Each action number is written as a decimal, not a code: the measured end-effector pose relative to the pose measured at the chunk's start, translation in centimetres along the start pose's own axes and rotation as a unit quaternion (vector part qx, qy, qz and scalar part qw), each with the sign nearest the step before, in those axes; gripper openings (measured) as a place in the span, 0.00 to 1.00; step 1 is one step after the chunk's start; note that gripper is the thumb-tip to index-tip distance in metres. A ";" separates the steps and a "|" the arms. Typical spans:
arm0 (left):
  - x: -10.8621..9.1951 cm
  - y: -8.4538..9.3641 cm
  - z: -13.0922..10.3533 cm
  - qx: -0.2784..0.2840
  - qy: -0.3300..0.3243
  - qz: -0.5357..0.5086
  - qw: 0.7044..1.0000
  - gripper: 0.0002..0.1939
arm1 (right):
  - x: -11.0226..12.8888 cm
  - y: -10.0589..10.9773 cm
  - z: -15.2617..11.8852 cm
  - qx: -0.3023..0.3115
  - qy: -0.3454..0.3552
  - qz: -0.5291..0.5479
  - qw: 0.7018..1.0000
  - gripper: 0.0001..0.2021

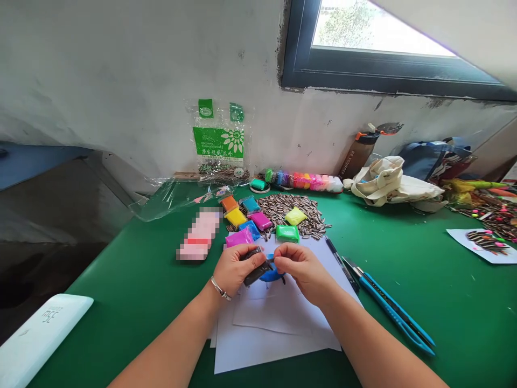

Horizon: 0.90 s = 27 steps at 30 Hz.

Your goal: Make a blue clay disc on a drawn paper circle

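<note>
My left hand (238,268), with a bracelet at the wrist, is closed around a small black packet of modelling clay (254,274). Close beside it, the fingers of my right hand (298,264) are pinched at the packet's right end; what lies between the fingertips is too small to make out. Below both hands a blue round piece (272,276), partly covered, rests on white paper sheets (274,312). Just beyond are clay packets, among them a magenta one (239,237), a green one (287,233) and a yellow one (296,216).
A heap of sunflower seeds (283,205) lies behind the paper. Right of it are a black pen (339,258) and a blue utility knife (396,310) with its blade out. A white device (44,334) sits at left. A cloth bag (391,183) and a bottle (359,151) stand by the wall.
</note>
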State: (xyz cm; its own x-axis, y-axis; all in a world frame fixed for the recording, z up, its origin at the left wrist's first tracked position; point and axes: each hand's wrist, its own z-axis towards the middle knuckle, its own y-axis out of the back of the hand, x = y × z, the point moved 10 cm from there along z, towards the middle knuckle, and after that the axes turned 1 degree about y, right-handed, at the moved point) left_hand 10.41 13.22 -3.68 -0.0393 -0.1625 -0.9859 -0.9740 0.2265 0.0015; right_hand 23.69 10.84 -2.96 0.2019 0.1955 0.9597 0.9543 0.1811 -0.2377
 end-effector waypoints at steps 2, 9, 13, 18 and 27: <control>0.0 0.4 0.0 -0.015 -0.007 0.014 1.000 0.21 | -0.3 0.4 0.1 -0.013 -0.009 0.027 1.000 0.08; 0.0 0.1 0.0 -0.008 -0.012 0.016 1.000 0.20 | -0.9 0.5 0.2 -0.017 -0.023 0.020 0.999 0.10; 0.0 0.0 0.0 -0.004 -0.011 0.014 1.000 0.19 | -0.7 0.4 0.2 -0.016 -0.011 0.021 1.000 0.12; 0.0 0.0 -0.1 -0.004 -0.015 0.030 0.999 0.20 | -0.1 0.5 0.2 -0.022 0.016 -0.003 1.000 0.11; -0.1 -0.3 -0.2 0.006 -0.010 0.047 0.999 0.20 | 0.8 0.5 0.0 -0.037 0.067 -0.081 0.994 0.07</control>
State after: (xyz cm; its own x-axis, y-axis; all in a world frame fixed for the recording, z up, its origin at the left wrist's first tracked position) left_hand 10.71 12.97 -3.59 -0.1265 -0.1216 -0.9845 -0.9636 0.2507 0.0928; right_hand 24.31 11.10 -2.35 0.0674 0.0395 0.9969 0.9891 0.1283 -0.0720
